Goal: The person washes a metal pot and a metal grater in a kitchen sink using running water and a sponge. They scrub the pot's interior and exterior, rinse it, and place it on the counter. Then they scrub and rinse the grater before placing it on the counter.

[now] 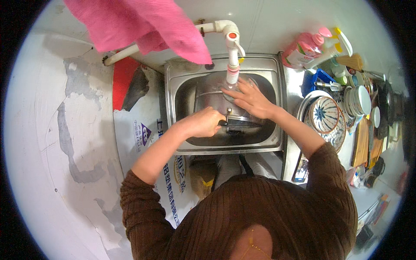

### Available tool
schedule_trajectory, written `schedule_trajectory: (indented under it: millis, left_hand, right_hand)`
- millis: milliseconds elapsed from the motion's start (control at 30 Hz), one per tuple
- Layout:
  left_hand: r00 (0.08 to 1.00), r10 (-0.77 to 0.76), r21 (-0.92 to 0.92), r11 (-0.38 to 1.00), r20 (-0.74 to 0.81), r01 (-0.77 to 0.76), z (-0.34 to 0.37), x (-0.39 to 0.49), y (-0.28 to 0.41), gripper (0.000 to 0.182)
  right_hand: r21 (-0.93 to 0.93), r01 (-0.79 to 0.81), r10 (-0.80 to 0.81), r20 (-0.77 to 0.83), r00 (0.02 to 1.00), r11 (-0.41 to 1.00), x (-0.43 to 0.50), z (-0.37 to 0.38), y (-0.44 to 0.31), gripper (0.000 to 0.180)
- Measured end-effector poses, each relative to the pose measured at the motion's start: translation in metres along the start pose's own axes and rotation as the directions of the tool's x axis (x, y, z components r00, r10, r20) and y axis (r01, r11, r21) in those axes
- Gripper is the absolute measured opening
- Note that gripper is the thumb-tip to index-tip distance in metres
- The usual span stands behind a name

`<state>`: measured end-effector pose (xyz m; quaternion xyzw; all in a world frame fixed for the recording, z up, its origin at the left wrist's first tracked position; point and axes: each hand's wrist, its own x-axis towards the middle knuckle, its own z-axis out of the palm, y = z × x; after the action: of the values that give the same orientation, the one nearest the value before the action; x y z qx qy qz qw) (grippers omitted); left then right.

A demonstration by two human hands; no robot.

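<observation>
A metal vessel point(213, 97), seemingly a pot or pan, is tilted inside the stainless steel sink point(224, 151). My left hand point(206, 122) is closed around a dark handle at its near side, by a small metal bracket. My right hand point(253, 99) lies spread with the fingers apart against the vessel's upper right part, just under the white plastic faucet point(232, 60). Water seems to run from the spout over the vessel. The vessel's underside and part of its rim are hidden.
A pink cloth point(146, 26) hangs over the pipe at upper left. Right of the sink stand a pink pump bottle point(300, 52), a blue plastic basket point(320, 79), a patterned bowl point(324, 114), stacked white bowls point(359, 100) and wooden cutting boards point(360, 143). A phone point(300, 169) lies near my right elbow.
</observation>
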<state>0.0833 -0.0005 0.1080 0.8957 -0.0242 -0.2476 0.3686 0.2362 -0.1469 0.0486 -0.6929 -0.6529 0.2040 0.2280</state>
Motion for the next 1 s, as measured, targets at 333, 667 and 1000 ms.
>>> schedule_trajectory:
  millis: [333, 667, 1000]
  left_hand:
    - [0.935, 0.227, 0.459, 0.823, 0.273, -0.334, 0.001, 0.02, 0.01, 0.006]
    - [0.94, 0.193, 0.553, 0.767, 0.283, -0.324, 0.024, 0.041, 0.013, 0.005]
    - [0.865, 0.094, 0.559, 0.727, 0.493, -0.398, 0.048, 0.059, 0.038, 0.014]
  right_hand:
    - [-0.11, 0.081, -0.094, -0.116, 0.989, 0.991, 0.034, 0.052, -0.02, 0.041]
    - [0.005, -0.005, 0.007, -0.289, 0.957, 1.0, 0.039, 0.064, -0.016, 0.035]
    - [0.189, 0.048, -0.062, 0.071, 0.996, 0.981, 0.104, 0.061, 0.012, 0.033]
